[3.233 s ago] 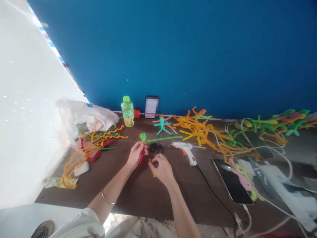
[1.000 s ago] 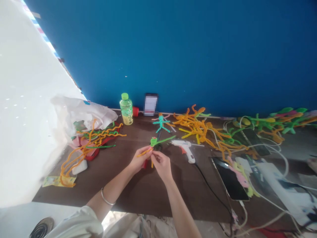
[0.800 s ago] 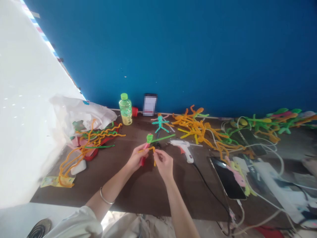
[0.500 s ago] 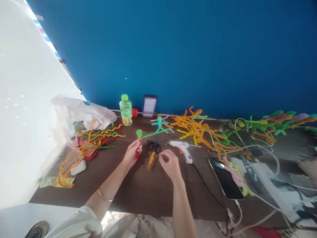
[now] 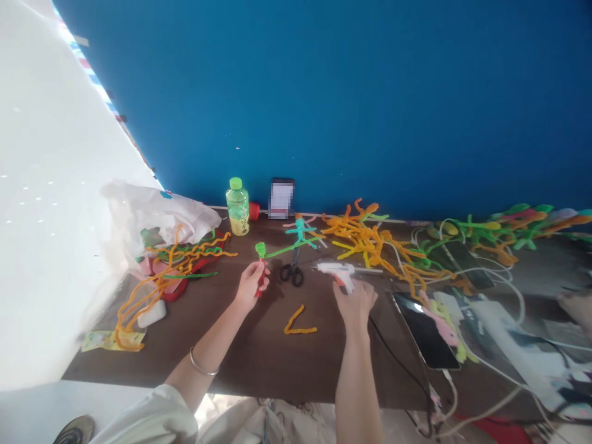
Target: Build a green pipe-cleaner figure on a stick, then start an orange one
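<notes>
My left hand (image 5: 253,285) is closed on a red pipe cleaner piece (image 5: 259,288) topped by a green coil (image 5: 261,249). Thumb and fingers of my right hand (image 5: 354,303) are around the handle of the white hot glue gun (image 5: 335,269), which lies on the table; the hand hides most of the handle. Between my hands, a bent orange pipe cleaner (image 5: 300,328) rests on the tabletop. Black-handled scissors (image 5: 291,274) lie beyond it, their blades near a teal pipe cleaner figure (image 5: 300,233) and a green strand (image 5: 280,251).
Orange pipe cleaners (image 5: 365,237) are heaped at the back right. A phone (image 5: 428,333), cables and a power strip (image 5: 513,339) cover the right side. At left are more strands (image 5: 173,265) and a plastic bag (image 5: 161,209). A bottle (image 5: 238,209) stands near the blue wall.
My right hand has moved right, from beside the scissors to the glue gun's handle. The orange pipe cleaner now lies bent nearer me. My left hand keeps its hold.
</notes>
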`<state>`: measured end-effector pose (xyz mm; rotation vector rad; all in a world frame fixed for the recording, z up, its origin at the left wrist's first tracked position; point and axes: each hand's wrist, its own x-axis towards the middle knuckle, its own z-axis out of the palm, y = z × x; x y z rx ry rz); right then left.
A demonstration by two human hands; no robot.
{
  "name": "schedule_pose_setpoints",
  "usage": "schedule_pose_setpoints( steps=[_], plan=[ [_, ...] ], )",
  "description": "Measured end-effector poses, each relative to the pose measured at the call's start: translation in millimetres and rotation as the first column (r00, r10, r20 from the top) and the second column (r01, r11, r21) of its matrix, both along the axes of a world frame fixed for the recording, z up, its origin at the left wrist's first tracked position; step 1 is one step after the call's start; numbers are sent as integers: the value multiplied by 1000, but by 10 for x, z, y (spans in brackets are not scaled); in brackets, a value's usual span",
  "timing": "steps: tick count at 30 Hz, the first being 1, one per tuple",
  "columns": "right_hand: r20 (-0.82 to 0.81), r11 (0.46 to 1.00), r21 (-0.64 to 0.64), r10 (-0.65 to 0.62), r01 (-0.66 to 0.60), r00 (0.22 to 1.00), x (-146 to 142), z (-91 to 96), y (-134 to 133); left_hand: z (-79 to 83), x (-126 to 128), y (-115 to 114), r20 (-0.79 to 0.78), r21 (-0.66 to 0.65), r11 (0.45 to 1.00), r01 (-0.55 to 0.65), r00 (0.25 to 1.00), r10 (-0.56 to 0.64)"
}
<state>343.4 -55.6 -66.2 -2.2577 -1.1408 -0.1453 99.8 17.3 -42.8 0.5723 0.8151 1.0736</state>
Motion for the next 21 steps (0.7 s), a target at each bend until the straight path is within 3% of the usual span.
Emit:
schedule_pose_setpoints(
  steps=[6, 13, 16, 18, 21],
  plan=[
    [-60, 997, 69, -38, 43, 997, -112, 105, -35, 31, -3, -38, -39, 25, 1000, 17, 999, -16],
    [-150, 955, 273, -78, 117, 986, -248, 305, -54, -25, 58, -50, 20, 22, 1000, -9, 1000, 9],
    [-254, 952, 306, 63, 18, 965, -348, 369, -67, -46, 105, -78, -46, 36, 999, 8, 999, -7],
    [-368, 953, 294, 189, -79, 911, -448, 393, -68, -51, 131, -103, -98, 46, 998, 31, 995, -26],
    [-361, 951, 243, 270, -190, 892, -614, 393, -47, -42, 153, -140, -155, 69, 996, 61, 987, -50]
  ],
)
